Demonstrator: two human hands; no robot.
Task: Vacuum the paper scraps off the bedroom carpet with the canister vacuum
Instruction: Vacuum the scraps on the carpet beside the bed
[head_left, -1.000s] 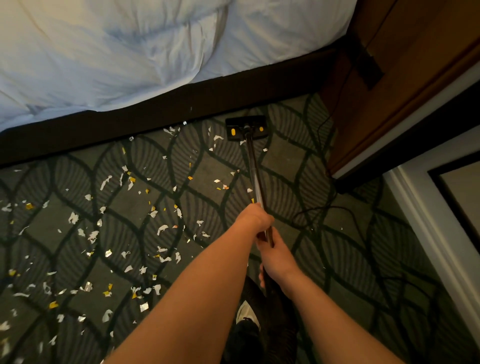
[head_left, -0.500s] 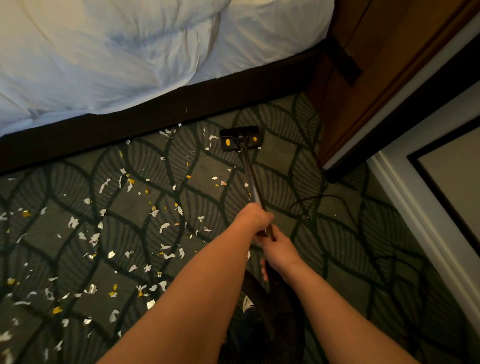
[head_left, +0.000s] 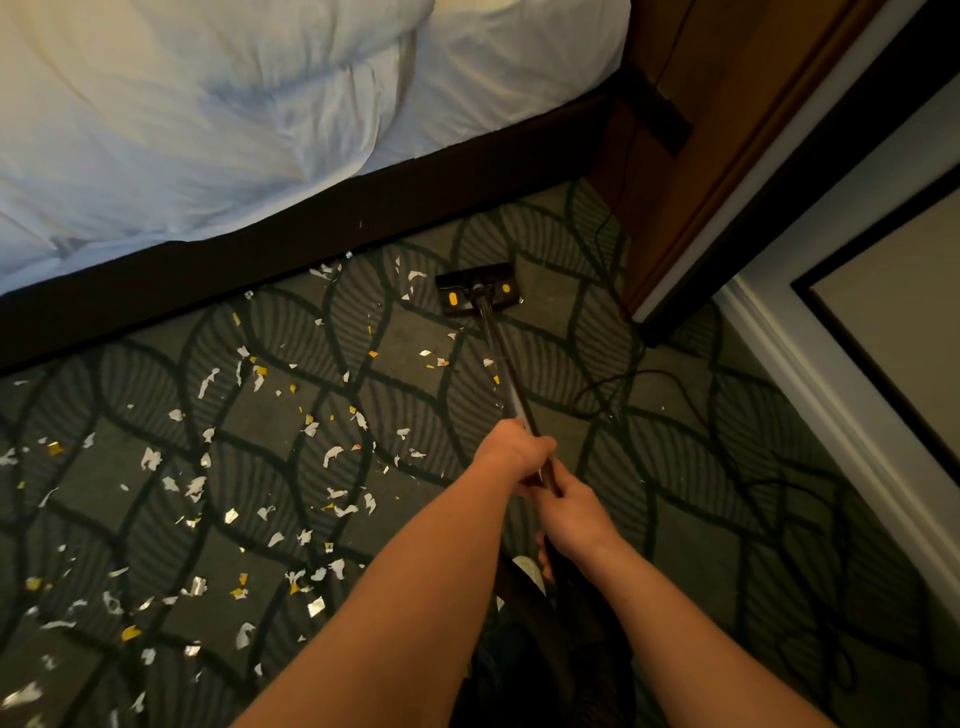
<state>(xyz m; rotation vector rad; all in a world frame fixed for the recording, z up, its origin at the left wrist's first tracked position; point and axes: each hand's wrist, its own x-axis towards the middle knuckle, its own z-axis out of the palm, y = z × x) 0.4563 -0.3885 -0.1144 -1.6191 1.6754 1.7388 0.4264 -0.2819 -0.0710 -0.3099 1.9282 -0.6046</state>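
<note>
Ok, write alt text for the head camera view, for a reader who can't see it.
The left hand and, behind it, the right hand grip a vacuum wand whose floor head sits on patterned carpet near a white bed. White and gold paper scraps litter the carpet left of the wand.

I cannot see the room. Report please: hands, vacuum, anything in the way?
Left hand and right hand both grip wand. Floor head on carpet near bed base; most scraps lie left of it. Black cord on carpet right of wand.
</note>
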